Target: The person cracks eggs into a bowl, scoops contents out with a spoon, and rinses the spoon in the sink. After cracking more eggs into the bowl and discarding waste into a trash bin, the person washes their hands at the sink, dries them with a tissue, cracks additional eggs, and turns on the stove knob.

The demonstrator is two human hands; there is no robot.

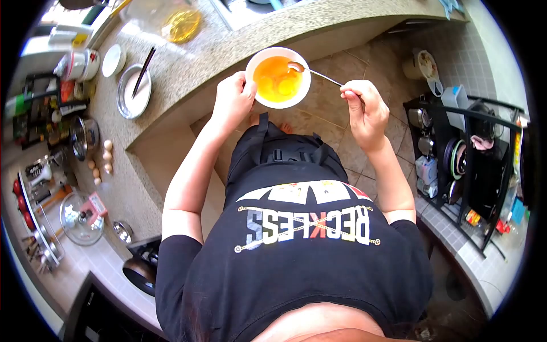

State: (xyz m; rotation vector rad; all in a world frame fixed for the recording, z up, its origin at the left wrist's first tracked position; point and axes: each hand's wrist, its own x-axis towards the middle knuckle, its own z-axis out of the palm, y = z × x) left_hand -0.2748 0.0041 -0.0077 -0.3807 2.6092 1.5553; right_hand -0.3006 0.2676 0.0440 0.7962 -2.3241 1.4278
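My left hand (235,98) grips the near left rim of a white bowl (306,85), holding it in the air in front of me. Inside the bowl lies yellow-orange raw egg (272,78), with rounder yolk shapes at the lower right. Pinched in my right hand (366,111) is the thin handle of a metal spoon (325,76). The spoon's head is over the right side of the bowl, at the egg; how deep it dips I cannot tell.
On the counter (188,74) stand a metal bowl of white contents (126,105) with dark chopsticks (142,74), a small white bowl (114,61), several eggs (107,155) and a container of yellow oil (181,25). A black rack (456,165) holds kitchenware at the right.
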